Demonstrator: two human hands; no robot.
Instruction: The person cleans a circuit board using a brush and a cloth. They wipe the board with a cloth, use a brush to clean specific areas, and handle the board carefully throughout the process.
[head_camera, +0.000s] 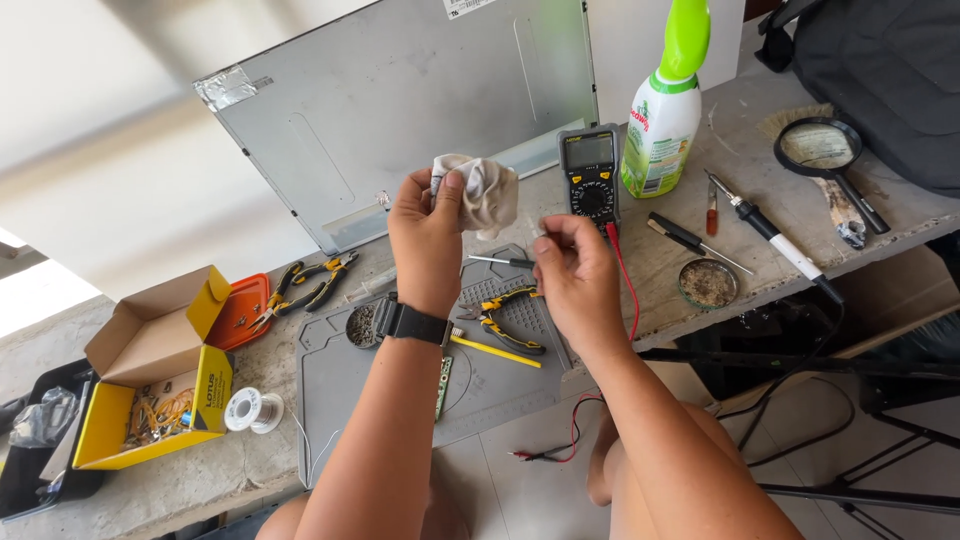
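We see the box (150, 375) at the left of the table (690, 275), the wire roll (252, 410) just beside it. The pliers (503, 318) lie on the mat (340, 385). The meter (591, 175) stands behind, the spray bottle (663, 115) to its right.

An improvised electronics repair bench, seen from above. A rough concrete ledge (700, 290) holds a grey silicone work mat (345, 385), a digital multimeter (591, 175), a soldering iron (775, 232), a solder spool (250, 410), pliers (502, 318), a magnifying glass (825, 155), and a grey metal panel (400, 100) propped at the far side.
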